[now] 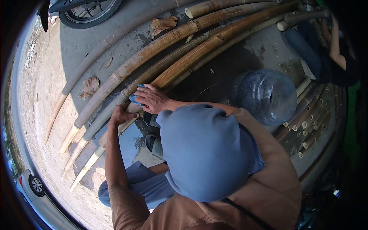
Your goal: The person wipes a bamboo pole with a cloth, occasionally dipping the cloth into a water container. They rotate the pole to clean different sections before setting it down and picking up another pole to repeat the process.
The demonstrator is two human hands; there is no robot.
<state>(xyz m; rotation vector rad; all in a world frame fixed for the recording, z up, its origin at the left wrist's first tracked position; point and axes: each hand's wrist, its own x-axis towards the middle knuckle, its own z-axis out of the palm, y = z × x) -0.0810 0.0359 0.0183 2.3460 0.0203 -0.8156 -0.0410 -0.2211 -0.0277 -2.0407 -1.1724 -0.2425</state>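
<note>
My right hand (152, 100) presses a blue cloth (137, 96) onto a wet, brownish bamboo pole (191, 68). Just below and to the left, my left hand (122, 114) has its fingers wrapped around the same pole, near its lower part. Part of the pole is hidden under both hands. Alongside lie several more long bamboo poles (134, 64), running from upper right to lower left. A blue head covering (209, 153) hides part of my body and right arm.
A large clear plastic water jug (264, 97) stands to the right on the wet floor. Beyond it lie several short bamboo pieces (310, 134). Another person (320, 57) sits at upper right by a bamboo piece. Dry leaves (90, 87), a motorcycle wheel (90, 13) and a car (40, 195) are around.
</note>
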